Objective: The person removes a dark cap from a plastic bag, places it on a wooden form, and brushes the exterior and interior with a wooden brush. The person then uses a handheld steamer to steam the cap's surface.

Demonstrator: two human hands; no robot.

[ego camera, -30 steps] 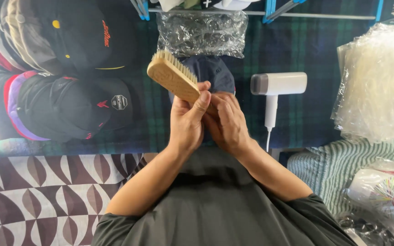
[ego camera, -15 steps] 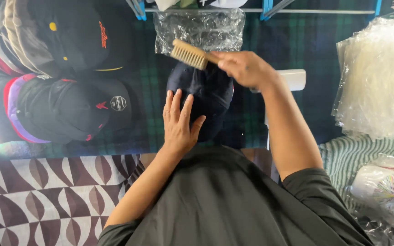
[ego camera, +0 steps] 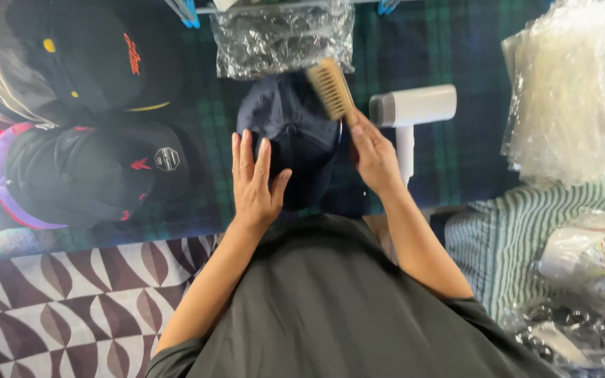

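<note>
Grasping a wooden brush (ego camera: 331,91) by its handle, the right hand (ego camera: 374,155) sets the bristles against a dark navy cap (ego camera: 290,136). The left hand (ego camera: 255,185) lies flat, fingers spread, on the cap's near side. A white hair dryer (ego camera: 412,112) rests just right, black caps (ego camera: 99,168) stacked left.

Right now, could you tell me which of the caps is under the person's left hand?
The plain navy cap at the centre, which the left hand rests on. The other caps lie stacked to the left, untouched, with red and yellow marks.
</note>
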